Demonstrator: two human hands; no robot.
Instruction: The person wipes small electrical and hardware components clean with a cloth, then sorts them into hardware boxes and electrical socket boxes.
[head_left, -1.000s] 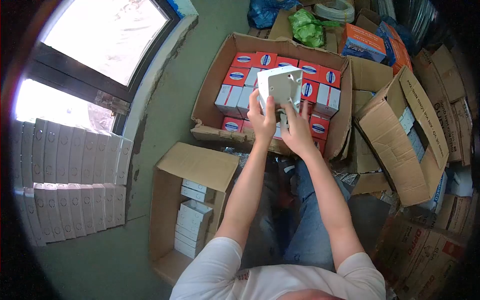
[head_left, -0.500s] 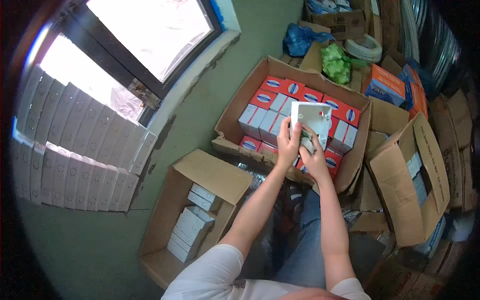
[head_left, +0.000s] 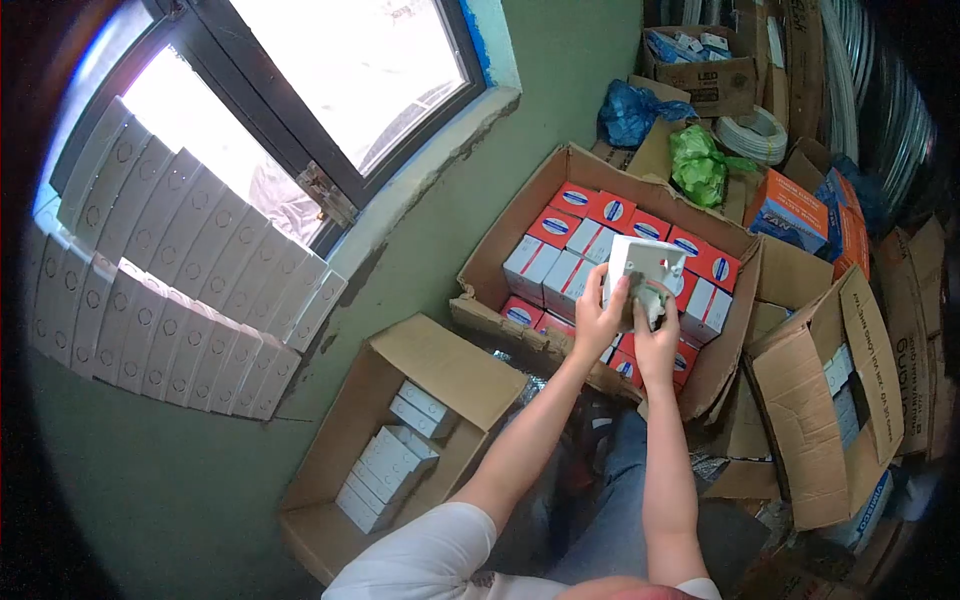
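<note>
My left hand (head_left: 600,318) is closed on the side of a white square electrical back box (head_left: 648,258), its hollow face turned toward me. Against the lower part of the box, my right hand (head_left: 655,345) has its fingers closed round a small pale, crumpled-looking piece (head_left: 650,303); its kind I cannot make out. Both hands are above an open carton (head_left: 712,385) filled with red and grey-white boxes (head_left: 572,275). To the left, a second open carton (head_left: 330,455) has several white back boxes (head_left: 390,462) in it.
Rows of white back boxes (head_left: 190,270) are stacked at the window (head_left: 350,100). To the right are an open carton (head_left: 800,400), orange-and-blue boxes (head_left: 790,212), a green bag (head_left: 697,165), a blue bag (head_left: 640,112) and a coil of white cable (head_left: 752,137).
The view has shifted, so the scene sits lower and further right. The back box stays in my left hand; my right fingers and the small pale piece have turned slightly beside it.
</note>
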